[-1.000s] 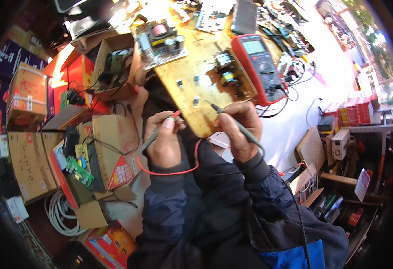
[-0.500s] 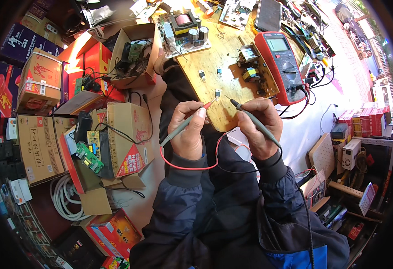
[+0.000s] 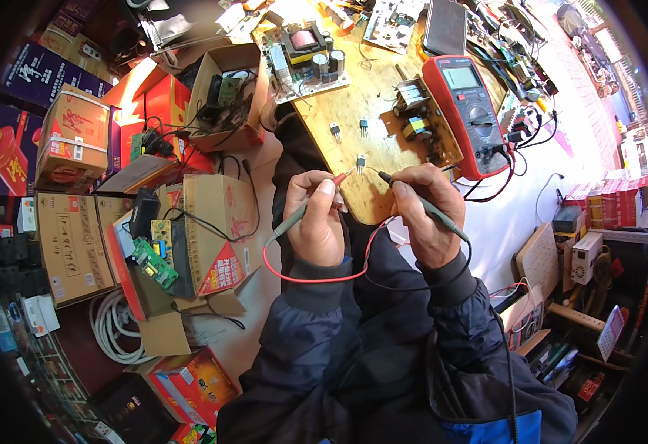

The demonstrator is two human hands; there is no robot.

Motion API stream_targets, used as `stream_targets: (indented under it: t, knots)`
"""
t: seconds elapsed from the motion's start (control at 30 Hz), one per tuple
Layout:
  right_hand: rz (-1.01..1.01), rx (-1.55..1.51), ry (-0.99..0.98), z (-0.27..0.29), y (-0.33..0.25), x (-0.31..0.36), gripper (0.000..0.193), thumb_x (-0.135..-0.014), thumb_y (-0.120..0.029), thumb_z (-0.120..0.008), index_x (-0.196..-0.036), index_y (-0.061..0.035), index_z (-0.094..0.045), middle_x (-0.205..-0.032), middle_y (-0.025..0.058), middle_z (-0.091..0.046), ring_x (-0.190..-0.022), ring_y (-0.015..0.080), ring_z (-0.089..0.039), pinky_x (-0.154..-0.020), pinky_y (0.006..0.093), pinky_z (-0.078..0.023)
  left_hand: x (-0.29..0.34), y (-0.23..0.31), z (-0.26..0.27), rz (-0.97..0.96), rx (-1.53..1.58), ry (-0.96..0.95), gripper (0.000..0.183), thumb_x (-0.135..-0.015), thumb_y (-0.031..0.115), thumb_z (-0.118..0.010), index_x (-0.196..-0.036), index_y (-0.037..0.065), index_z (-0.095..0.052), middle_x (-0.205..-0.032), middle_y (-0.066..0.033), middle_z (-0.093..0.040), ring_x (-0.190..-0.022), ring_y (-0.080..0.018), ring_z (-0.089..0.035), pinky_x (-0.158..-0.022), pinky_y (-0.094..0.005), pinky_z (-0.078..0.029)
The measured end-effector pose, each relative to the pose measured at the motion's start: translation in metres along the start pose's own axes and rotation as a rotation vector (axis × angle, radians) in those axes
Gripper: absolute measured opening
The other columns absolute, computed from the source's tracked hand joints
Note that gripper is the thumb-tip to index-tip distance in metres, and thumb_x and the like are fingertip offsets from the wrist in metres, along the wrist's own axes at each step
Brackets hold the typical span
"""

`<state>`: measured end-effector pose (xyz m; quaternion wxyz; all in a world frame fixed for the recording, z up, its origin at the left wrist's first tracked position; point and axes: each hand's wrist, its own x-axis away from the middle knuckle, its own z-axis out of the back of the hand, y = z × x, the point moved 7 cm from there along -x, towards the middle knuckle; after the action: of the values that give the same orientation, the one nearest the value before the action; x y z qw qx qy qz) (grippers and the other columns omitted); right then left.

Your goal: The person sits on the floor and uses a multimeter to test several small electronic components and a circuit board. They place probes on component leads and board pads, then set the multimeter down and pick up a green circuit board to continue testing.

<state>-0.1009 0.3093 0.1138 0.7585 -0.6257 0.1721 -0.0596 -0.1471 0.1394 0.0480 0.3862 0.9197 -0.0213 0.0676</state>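
My left hand is closed round the grey handle of a red-tipped multimeter probe. In my right hand a black-tipped multimeter probe is pinched, with its point aimed left. Both points are close to the legs of a small three-legged transistor lying on the wooden board; whether they touch them I cannot tell. Two similar parts, a transistor and another transistor, lie farther off. The red multimeter rests at the board's right, its probe leads plugged in.
A circuit board with a transformer stands beside the multimeter. Another large circuit board is at the far left of the wooden board. An open carton and a cardboard box with electronics stand on the left.
The black probe's point has come down toward me and sits lower beside the transistor's legs. The red probe stays close to them. The whole view has shifted slightly.
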Motion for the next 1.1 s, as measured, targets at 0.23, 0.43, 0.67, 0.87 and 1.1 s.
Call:
stream_targets:
  t: [0.23,0.43,0.67,0.87,1.1]
  knots:
    - [0.020,0.013,-0.036,0.003,0.004,-0.001,0.013,-0.095,0.002,-0.069,-0.108,0.0028,-0.067,-0.089,0.0042,-0.065,-0.070,0.0070,-0.062,-0.059,0.0212,-0.047,-0.002,0.000,-0.002,-0.001,0.001,-0.011,0.009,-0.097,0.009,-0.059,-0.102,0.002,-0.058,-0.089,-0.0061,-0.060,-0.079,-0.0131,-0.054,-0.077,-0.0279,-0.046]
    - [-0.159,-0.037,0.046,0.006,0.014,0.004,0.014,-0.090,-0.004,-0.077,-0.102,0.0007,-0.071,-0.083,0.0046,-0.070,-0.073,0.0081,-0.063,-0.066,0.0248,-0.051,-0.001,0.000,0.000,-0.001,-0.025,-0.038,0.010,-0.097,0.009,-0.061,-0.104,0.002,-0.059,-0.088,-0.0056,-0.061,-0.079,-0.0124,-0.055,-0.077,-0.0275,-0.047]
    - [-0.116,0.027,0.019,0.004,0.009,0.000,0.012,-0.090,-0.004,-0.077,-0.099,0.0014,-0.071,-0.082,0.0058,-0.070,-0.072,0.0092,-0.064,-0.065,0.0253,-0.050,0.000,-0.002,0.003,0.007,-0.022,-0.035,0.009,-0.098,0.009,-0.063,-0.104,0.002,-0.060,-0.088,-0.0031,-0.060,-0.078,-0.0096,-0.055,-0.075,-0.0257,-0.048]
    - [-0.076,0.084,0.000,0.004,0.006,-0.003,0.012,-0.089,-0.004,-0.076,-0.098,0.0018,-0.071,-0.081,0.0073,-0.070,-0.071,0.0107,-0.065,-0.065,0.0262,-0.051,0.000,-0.002,0.003,0.013,-0.018,-0.027,0.009,-0.098,0.009,-0.063,-0.104,0.003,-0.060,-0.089,-0.0032,-0.060,-0.077,-0.0093,-0.055,-0.075,-0.0252,-0.048]
    - [-0.023,0.083,-0.037,0.002,0.000,-0.005,0.008,-0.094,-0.002,-0.071,-0.099,0.0029,-0.068,-0.077,0.0029,-0.067,-0.063,0.0059,-0.060,-0.057,0.0217,-0.045,0.001,-0.002,0.003,-0.005,-0.079,-0.028,0.012,-0.098,0.012,-0.062,-0.105,0.002,-0.059,-0.089,-0.0055,-0.061,-0.078,-0.0116,-0.056,-0.076,-0.0274,-0.048]
